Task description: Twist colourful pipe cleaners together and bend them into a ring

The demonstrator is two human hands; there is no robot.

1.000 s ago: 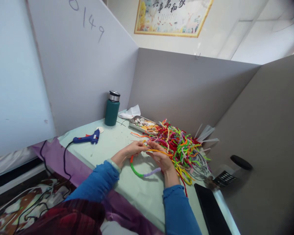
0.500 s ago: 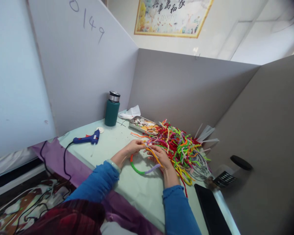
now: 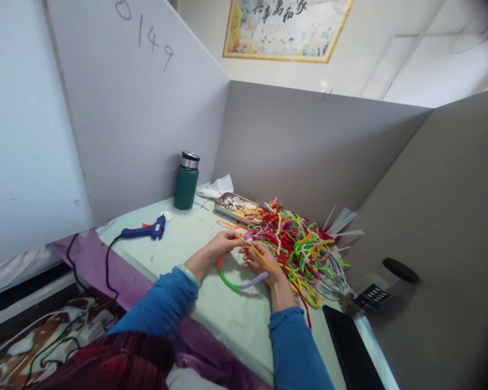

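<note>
A curved strip wrapped in orange, green and lilac [image 3: 229, 283] hangs in an arc below my left hand [image 3: 223, 244], whose fingers are pinched on its upper end. Beside it, my right hand [image 3: 264, 261] has its fingers curled near an orange pipe cleaner [image 3: 261, 255] that crosses the palm from the left fingertips. Whether the right fingers grip it is hard to make out. A large heap of multicoloured pipe cleaners [image 3: 301, 241] lies just beyond and to the right of my hands.
A metal tray [image 3: 219, 208] of small discs stands behind. A green bottle [image 3: 186, 187] and a blue glue gun [image 3: 144, 231] with its cord are at the left. On the right lie a black flat object [image 3: 352, 346] and clear sticks [image 3: 341, 221].
My right fingers have loosened and spread a little, and the orange pipe cleaner's free end now points further right. The curved strip has shifted slightly.
</note>
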